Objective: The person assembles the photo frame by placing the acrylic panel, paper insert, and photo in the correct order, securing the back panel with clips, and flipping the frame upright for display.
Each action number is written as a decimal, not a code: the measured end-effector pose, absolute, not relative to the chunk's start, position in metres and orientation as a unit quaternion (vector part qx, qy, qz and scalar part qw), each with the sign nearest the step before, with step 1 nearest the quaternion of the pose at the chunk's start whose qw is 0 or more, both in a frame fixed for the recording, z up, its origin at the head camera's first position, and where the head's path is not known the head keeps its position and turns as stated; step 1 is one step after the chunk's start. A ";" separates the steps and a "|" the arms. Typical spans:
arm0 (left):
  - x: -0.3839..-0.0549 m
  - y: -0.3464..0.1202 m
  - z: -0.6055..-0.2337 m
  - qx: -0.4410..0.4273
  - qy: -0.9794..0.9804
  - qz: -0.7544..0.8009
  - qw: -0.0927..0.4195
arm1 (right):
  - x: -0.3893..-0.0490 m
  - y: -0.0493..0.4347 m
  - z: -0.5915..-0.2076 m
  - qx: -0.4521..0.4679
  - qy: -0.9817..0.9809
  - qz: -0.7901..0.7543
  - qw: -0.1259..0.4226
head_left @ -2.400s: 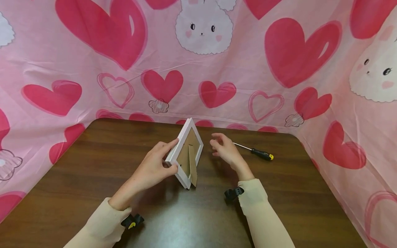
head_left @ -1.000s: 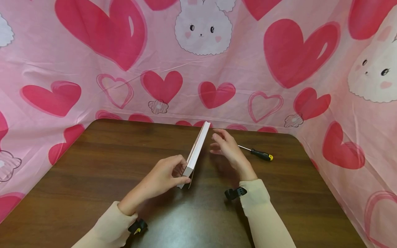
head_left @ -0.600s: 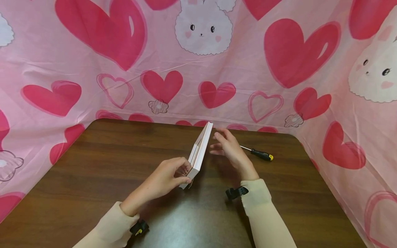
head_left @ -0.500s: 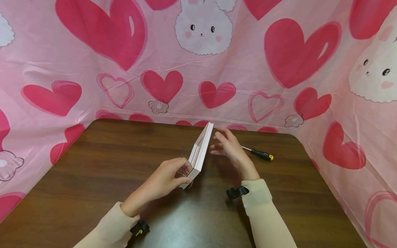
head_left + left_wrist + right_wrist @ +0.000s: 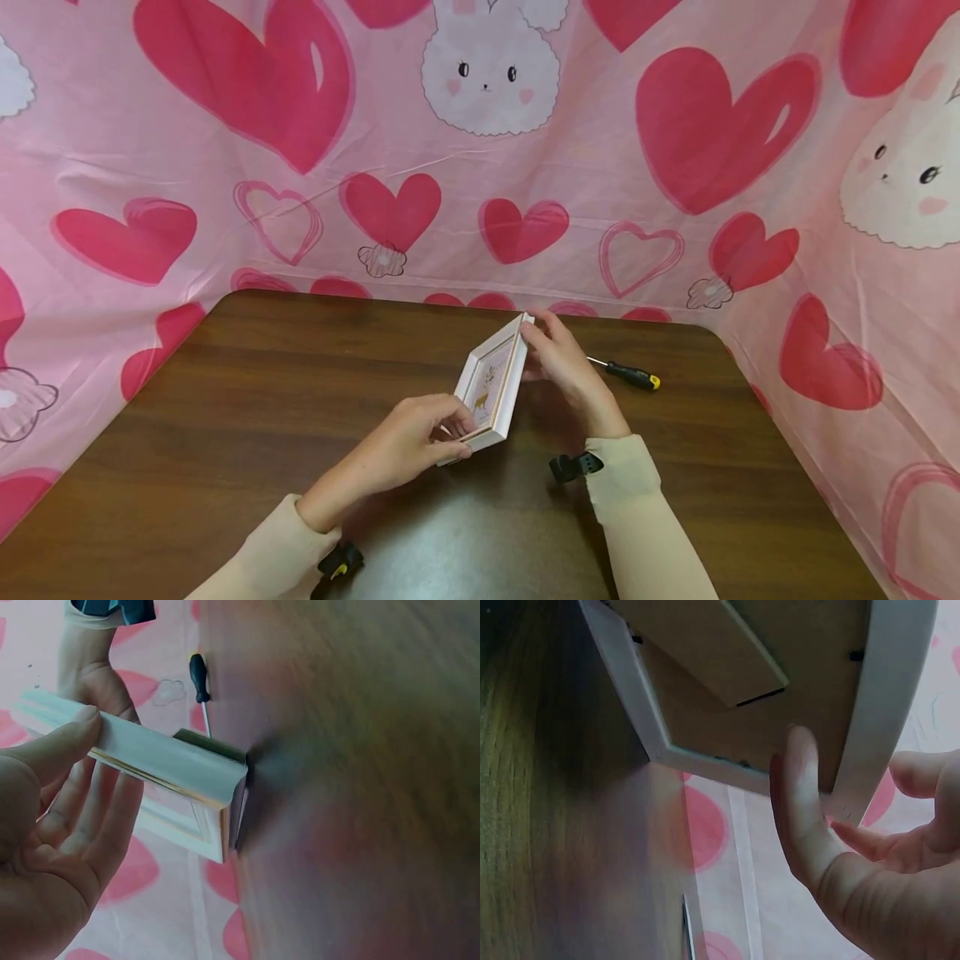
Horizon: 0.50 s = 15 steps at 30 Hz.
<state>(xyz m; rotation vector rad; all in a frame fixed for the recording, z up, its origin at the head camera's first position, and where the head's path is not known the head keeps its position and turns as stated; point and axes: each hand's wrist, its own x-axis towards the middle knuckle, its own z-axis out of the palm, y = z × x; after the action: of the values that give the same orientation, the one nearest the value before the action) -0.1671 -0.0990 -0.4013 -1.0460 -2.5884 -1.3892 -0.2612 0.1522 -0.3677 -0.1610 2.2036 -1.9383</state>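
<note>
A small white picture frame is tilted over the table, its picture side toward the head camera. Behind its glass shows a pale picture with a golden-brown animal. My left hand grips the near end, thumb along the outer side and fingers at the front, as the left wrist view also shows. At the far right corner is my right hand, thumb at the edge and fingers behind. The right wrist view shows the brown backboard and its easel leg, with a finger over the back.
A screwdriver with a black and yellow handle lies on the brown wooden table, right of my right hand. A pink cloth with hearts and rabbits hangs behind the table and along its sides.
My left hand has turned the picture frame from its back to its picture side and leaned it backward. My right hand, apart from it before, has come to its far corner.
</note>
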 end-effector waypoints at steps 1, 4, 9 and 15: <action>-0.167 -0.098 -0.402 -0.337 -0.829 -0.447 0.009 | -0.261 0.152 -0.368 -0.052 0.753 -0.649 0.099; -0.166 -0.096 -0.403 -0.340 -0.825 -0.451 0.005 | -0.261 0.153 -0.367 -0.050 0.770 -0.629 0.094; -0.166 -0.095 -0.404 -0.341 -0.825 -0.451 -0.002 | -0.261 0.156 -0.369 -0.043 0.793 -0.602 0.083; -0.167 -0.097 -0.407 -0.341 -0.831 -0.438 -0.025 | -0.264 0.159 -0.375 -0.040 0.822 -0.562 0.082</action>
<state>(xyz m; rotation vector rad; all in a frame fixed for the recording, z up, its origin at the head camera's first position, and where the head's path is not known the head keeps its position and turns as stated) -0.1674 -0.0972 -0.4066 -1.0893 -2.6536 -1.3997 -0.2636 0.1589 -0.3752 -0.1202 2.4551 -1.6805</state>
